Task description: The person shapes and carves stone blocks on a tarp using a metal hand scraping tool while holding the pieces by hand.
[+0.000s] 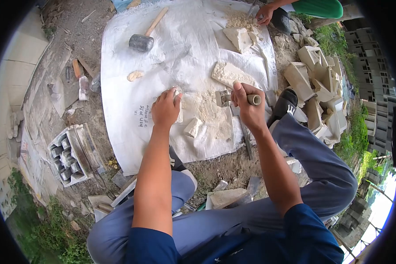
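Note:
My left hand (pixel 165 109) holds a narrow pale stone piece (pixel 179 115) down on the white sheet (pixel 123 101); the fingers partly cover it. Raised above the sheet, my right hand (pixel 250 108) is closed round a short hand tool with a flat metal head (pixel 223 98) and a round, hollow-looking handle end (pixel 254 100). What kind of tool it is does not show clearly. Between my hands lie pale crumbs, with a small stone block (pixel 193 127) nearer to me. A larger pale slab (pixel 233 75) rests just beyond my right hand.
A rubber mallet (pixel 141 42) lies on the sheet's far left. At the top right, another person's hand (pixel 265 14) is by a stone chunk (pixel 238 39). Broken blocks (pixel 314 79) are heaped at right. A grey block mould-like frame (pixel 72 154) stands left, near trowel-like tools (pixel 83 88).

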`<state>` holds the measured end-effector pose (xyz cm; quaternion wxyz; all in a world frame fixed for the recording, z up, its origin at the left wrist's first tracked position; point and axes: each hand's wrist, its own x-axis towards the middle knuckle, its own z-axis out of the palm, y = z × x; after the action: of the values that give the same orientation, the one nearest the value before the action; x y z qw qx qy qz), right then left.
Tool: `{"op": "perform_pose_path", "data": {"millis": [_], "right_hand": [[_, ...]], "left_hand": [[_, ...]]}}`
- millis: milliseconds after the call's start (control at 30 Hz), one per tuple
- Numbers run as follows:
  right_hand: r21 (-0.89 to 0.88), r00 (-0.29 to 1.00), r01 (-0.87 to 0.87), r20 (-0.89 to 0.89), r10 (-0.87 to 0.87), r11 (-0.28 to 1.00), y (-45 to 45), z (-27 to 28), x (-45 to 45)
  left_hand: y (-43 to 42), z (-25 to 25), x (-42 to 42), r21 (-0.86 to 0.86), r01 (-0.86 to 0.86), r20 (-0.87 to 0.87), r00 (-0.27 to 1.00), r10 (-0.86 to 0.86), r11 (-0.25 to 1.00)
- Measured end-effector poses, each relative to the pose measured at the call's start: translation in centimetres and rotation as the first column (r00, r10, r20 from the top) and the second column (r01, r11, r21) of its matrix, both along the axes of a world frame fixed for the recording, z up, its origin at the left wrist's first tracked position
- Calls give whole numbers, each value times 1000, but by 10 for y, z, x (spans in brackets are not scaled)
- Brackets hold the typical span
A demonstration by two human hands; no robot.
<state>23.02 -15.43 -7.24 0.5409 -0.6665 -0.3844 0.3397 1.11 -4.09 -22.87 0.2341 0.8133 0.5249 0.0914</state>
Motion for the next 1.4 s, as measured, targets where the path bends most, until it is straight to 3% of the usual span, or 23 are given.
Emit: {"op": "perform_pose_path", "data": {"millis": [133,200,333,533,600,733,800,867,1133,1200,1267,1333,1400], "right_hand": [[-46,999,22,-35,-24,999,1,-33,3],[-98,998,-6,63,12,995,-7,-81,10],[-10,987,79,-141,-80,997,-1,-59,16],[77,997,47,-71,-42,996,-14,-28,10],[235,970,45,-244,14,971,-16,-22,10],[91,984,-4,-176,19,996,-10,-26,16],[94,973,-22,-225,42,995,-1,-29,17],[139,972,75,-232,-41,987,9,-22,18],[332,962,38,-268,55,943,23,21,8],[329,951,30,-299,74,944,28,-3,9],[167,982,32,-189,0,985,37,-40,5],[197,977,28,-215,15,980,51,-37,-1],[118,990,104,-108,-91,988,64,-32,-1]], "left_hand": [[1,0,1,10,4,-12,1000,-4,1000],[-2,-1,0,26,7,7,1000,-8,1000],[0,-1,0,48,7,35,999,-8,999],[-1,-2,0,74,0,24,1000,-2,997],[1,-2,0,57,-1,18,1000,0,998],[0,-2,0,25,-3,12,1000,3,1000],[0,0,1,7,-7,4,1000,7,1000],[0,2,1,-9,-18,-6,1000,18,1000],[1,-3,0,-1,-17,1,1000,17,1000],[1,-3,1,-1,-20,4,1000,20,1000],[1,-1,0,4,-28,4,1000,28,1000],[0,-1,0,11,-20,23,1000,20,1000],[-3,-1,-1,11,-21,15,1000,20,1000]]}}
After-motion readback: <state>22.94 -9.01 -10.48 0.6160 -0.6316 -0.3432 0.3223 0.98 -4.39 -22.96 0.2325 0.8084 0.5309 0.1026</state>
